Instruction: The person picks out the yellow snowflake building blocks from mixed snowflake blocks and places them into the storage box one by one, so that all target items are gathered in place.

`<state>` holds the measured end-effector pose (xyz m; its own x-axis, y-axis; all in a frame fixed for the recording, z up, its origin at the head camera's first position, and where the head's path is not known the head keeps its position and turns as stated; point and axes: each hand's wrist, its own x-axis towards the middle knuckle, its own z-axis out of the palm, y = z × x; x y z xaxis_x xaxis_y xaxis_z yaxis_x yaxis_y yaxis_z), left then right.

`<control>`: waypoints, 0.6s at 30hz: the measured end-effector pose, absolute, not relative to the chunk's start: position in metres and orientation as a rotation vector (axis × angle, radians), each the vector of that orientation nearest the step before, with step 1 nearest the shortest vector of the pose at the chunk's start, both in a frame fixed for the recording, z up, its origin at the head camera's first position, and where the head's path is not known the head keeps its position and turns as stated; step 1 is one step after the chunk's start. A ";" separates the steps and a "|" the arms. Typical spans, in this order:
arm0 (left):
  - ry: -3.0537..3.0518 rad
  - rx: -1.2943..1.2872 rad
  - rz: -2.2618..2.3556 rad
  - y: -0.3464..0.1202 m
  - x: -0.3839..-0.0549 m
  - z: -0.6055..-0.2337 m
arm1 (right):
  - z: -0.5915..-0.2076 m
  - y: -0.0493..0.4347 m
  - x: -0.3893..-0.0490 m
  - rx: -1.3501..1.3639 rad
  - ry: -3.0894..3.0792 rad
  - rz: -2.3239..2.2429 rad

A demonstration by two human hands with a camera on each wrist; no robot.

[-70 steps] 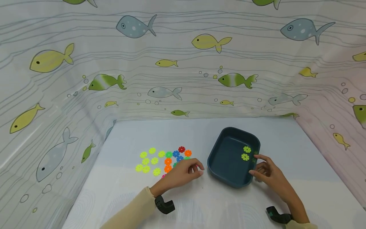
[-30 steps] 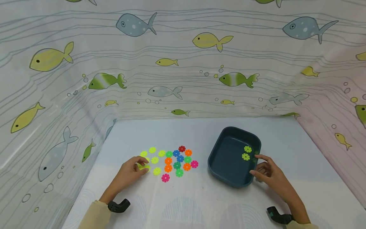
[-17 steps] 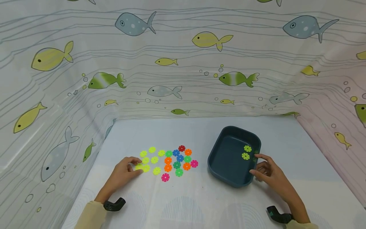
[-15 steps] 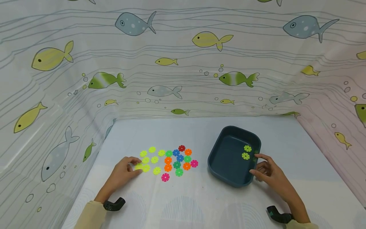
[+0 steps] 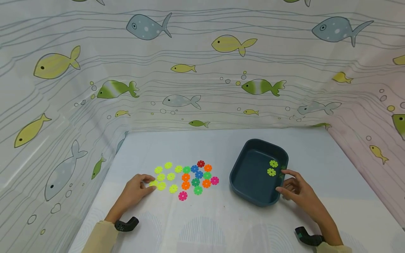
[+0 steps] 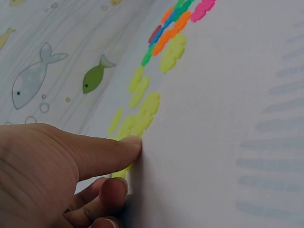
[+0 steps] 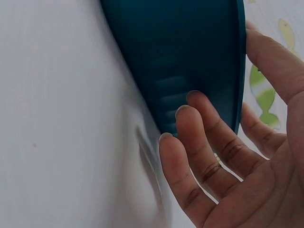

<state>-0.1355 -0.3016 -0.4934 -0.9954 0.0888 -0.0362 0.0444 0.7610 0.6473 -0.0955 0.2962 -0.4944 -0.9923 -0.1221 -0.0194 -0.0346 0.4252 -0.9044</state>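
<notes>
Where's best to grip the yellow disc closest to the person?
Probably pinch the yellow disc across its notched rim, coming from above and the person's side: it lies flat, with bare table in front and other discs behind.

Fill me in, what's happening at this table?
Someone is working with small discs and a tray. The left hand is at the leftmost yellow disc, though I can't tell whether it is gripped. The right hand holds the dark blue tray at its right side. Two yellow discs are in the tray; more multicoloured discs lie spread on the white table to the tray's left.
</notes>
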 end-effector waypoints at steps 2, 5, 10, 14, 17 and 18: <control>2.878 0.110 1.067 -0.302 -0.136 -0.492 | -0.494 0.296 -0.095 -0.135 2.576 -1.642; 2.850 0.098 1.101 -0.301 -0.137 -0.491 | -0.494 0.296 -0.095 -0.125 2.576 -1.641; 2.780 0.062 1.182 -0.301 -0.139 -0.490 | -0.496 0.296 -0.096 -0.127 2.593 -1.624; 2.736 0.059 1.228 -0.301 -0.141 -0.489 | -0.498 0.297 -0.097 -0.130 2.608 -1.609; 2.718 0.072 1.266 -0.299 -0.143 -0.487 | -0.499 0.297 -0.097 -0.132 2.608 -1.606; 2.716 0.080 1.273 -0.298 -0.143 -0.486 | -0.500 0.297 -0.097 -0.125 2.606 -1.610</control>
